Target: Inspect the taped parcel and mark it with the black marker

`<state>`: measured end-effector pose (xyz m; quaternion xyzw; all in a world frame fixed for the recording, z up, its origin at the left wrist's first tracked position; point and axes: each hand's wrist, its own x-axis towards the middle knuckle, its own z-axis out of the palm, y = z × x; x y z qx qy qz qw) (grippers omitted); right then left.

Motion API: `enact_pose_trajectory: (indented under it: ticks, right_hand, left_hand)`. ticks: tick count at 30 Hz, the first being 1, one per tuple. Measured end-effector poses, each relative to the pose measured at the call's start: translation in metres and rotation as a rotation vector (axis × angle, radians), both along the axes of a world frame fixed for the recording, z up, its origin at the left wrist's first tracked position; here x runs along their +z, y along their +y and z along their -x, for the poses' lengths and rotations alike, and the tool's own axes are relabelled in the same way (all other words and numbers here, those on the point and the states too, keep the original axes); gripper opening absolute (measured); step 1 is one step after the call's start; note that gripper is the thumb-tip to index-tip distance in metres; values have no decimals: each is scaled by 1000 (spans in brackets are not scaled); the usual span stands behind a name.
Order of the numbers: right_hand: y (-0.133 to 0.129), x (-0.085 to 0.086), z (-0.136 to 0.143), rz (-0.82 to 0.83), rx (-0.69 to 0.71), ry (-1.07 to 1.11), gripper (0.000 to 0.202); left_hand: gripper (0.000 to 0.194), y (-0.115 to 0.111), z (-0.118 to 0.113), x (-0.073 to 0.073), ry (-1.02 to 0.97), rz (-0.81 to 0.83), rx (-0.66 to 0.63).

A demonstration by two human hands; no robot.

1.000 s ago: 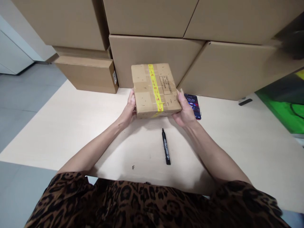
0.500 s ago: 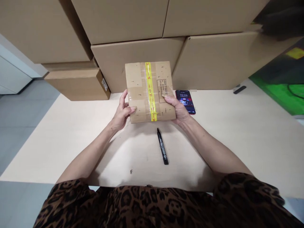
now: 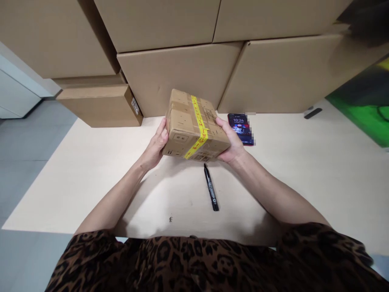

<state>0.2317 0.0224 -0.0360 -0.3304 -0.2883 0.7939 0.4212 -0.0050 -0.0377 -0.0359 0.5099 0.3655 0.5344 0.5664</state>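
A small brown cardboard box point(image 3: 185, 121), with yellow printed tape running over its top and down its near side, is held tilted above the table. My left hand point(image 3: 156, 146) grips its left side, the thumb along the edge. On the right side, my right hand point(image 3: 232, 142) is closed round the box, thumb on top and fingers beneath. Below the box a black marker pen point(image 3: 210, 188) lies on the table, its cap end toward the box. Just beyond my right hand lies a phone point(image 3: 240, 127) with a lit screen.
Large cardboard boxes point(image 3: 179, 77) are stacked along the back of the pale table point(image 3: 75, 182). A flatter carton point(image 3: 100, 107) sits at the back left. A small dark object point(image 3: 313, 113) lies at the back right, near a green surface point(image 3: 355, 117).
The box has tipped and turned in my hands, so its near side with printing now shows below the top. Both hands keep hold of it; the marker and phone have stayed put.
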Motion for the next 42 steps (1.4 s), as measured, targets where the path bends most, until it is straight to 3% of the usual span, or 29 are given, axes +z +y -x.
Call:
enact_pose_trajectory:
  ticks: [4, 9, 13, 16, 22, 30, 35, 39, 42]
  right_hand:
    - [-3, 0, 1, 20, 9, -3, 48]
    - [-7, 5, 8, -61, -37, 4, 47]
    - [-11, 11, 11, -224, -120, -49, 58]
    - [-12, 14, 8, -269, -177, -105, 73]
    - [-10, 14, 2, -245, -114, -118, 75]
    - [-12, 3, 7, -275, -180, -102, 64]
    - [-10, 1, 8, -187, -85, -75, 48]
    - [-9, 5, 5, -81, -29, -76, 47]
    - [-8, 6, 3, -102, 26, -83, 52]
  left_hand:
    - [110, -1, 6, -2, 14, 42, 34]
    - [100, -3, 11, 0, 37, 71, 31]
    - [93, -5, 6, 4, 37, 146, 32]
    - [92, -7, -3, 3, 22, 183, 128]
    - [88, -8, -12, 3, -12, 144, 185]
    - [80, -6, -16, 2, 5, 51, 173]
    - [89, -3, -14, -7, -26, 70, 176]
    - [88, -3, -16, -6, 1, 22, 183]
    - [91, -5, -20, -1, 7, 14, 156]
